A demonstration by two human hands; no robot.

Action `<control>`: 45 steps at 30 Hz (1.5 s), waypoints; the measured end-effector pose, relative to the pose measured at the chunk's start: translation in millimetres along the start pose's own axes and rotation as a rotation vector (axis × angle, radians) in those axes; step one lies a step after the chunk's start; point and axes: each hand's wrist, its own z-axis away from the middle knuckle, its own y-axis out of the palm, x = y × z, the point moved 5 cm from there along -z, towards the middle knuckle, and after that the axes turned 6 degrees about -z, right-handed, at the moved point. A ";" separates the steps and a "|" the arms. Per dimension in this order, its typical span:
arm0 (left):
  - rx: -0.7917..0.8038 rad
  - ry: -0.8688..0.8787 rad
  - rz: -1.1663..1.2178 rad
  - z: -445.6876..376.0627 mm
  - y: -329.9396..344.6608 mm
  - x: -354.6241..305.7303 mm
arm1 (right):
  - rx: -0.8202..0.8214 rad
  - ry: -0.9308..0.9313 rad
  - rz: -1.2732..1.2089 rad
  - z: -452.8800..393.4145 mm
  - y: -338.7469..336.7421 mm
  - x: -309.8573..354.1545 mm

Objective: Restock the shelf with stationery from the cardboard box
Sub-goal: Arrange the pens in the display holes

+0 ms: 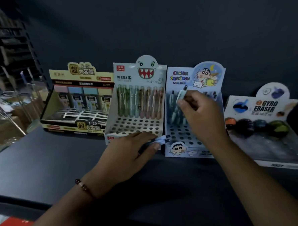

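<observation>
Head view: right grip (199, 108) pinches a pen (181, 95) over the Shinchan box (178, 150); left grip (138, 148) clasps spare pens (162, 139).

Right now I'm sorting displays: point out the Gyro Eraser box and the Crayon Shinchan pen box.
Gyro Eraser box (264, 106): head view, printed title.
Crayon Shinchan pen box (179, 76): head view, header title.

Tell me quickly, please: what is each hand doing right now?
Left hand: closed around spare pens, resting on the shelf.
Right hand: pinching one pen over the Crayon Shinchan display box.
</observation>
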 end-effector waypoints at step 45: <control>-0.249 0.270 0.026 21.2 -17.4 -53.0 | 0.221 0.379 -0.369 109.8 -24.1 36.7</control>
